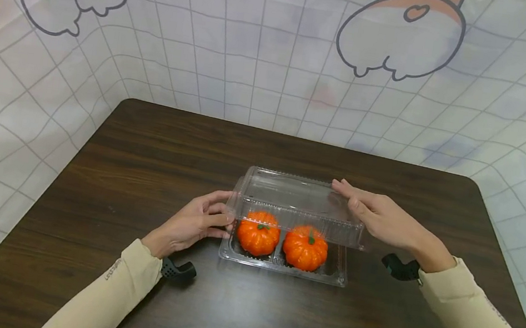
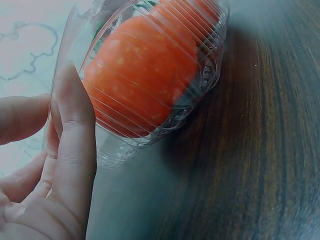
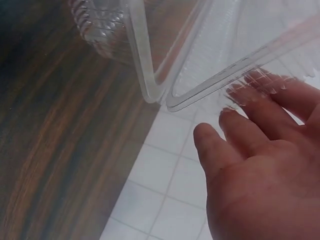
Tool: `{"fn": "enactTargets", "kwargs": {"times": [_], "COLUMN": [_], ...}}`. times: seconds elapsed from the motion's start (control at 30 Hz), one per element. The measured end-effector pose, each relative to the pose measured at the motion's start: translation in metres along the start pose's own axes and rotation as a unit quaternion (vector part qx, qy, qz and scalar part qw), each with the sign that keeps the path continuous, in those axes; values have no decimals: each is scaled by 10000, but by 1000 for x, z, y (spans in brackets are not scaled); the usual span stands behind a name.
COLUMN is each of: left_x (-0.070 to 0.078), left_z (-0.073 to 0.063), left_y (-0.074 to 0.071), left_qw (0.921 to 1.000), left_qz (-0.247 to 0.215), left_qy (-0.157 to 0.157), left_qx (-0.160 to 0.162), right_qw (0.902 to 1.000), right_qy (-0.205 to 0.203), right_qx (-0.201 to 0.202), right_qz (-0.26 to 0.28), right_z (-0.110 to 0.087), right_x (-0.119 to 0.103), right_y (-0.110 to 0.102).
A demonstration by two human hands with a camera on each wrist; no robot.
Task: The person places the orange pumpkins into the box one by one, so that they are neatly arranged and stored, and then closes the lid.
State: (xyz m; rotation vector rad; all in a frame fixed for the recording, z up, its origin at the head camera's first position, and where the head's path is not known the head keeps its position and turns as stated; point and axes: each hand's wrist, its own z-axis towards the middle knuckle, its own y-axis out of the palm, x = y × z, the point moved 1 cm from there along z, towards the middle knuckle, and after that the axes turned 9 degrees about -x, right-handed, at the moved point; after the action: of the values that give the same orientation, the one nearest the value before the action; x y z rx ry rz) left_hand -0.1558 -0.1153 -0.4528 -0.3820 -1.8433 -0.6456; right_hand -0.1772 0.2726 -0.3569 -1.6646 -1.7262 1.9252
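Observation:
A clear plastic clamshell container (image 1: 282, 269) sits on the table with its hinged lid (image 1: 289, 193) tilted partly down. Inside the base, side by side, are two small orange pumpkins (image 1: 259, 233) with green stems; one pumpkin (image 2: 140, 75) shows large through the ribbed wall in the left wrist view. My left hand (image 1: 194, 221) pinches the container's left edge between thumb and fingers. Against the lid's top right side lies my right hand (image 1: 384, 217), its fingers fairly straight. In the right wrist view those fingers (image 3: 240, 132) touch the lid's outside, and the lid stands at an angle to the base.
The dark wooden table (image 1: 169, 145) has rounded far corners. A white grid-patterned cloth (image 1: 239, 43) with cartoon drawings hangs behind and at both sides. Dark bands (image 1: 402, 267) are worn on both wrists.

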Motion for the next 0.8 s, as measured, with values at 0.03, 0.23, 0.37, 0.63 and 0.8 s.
{"fn": "enactTargets", "kwargs": {"times": [0.03,0.23,0.37,0.63,0.8], "left_x": [0,-3,-3,-4,-7], "left_z": [0,-1,-1,-6,-10], "left_y": [0,-2,-2,0,2], "left_qw": [10000,10000,9999,9991,9977], "left_qz": [18,44,82,58,-65], "left_qy": [2,-5,-60,-281,-562], "left_qx": [-6,-8,64,315,379], "right_qw": [10000,9994,9986,9976,9969], "right_qy": [-22,-106,-95,38,93], "right_qx": [13,46,51,-7,54], "right_qz": [-44,-323,-510,-690,-785], "right_z": [-1,-6,-8,-9,-10], "right_x": [0,1,2,6,8], "right_y": [2,12,19,33,40]}}
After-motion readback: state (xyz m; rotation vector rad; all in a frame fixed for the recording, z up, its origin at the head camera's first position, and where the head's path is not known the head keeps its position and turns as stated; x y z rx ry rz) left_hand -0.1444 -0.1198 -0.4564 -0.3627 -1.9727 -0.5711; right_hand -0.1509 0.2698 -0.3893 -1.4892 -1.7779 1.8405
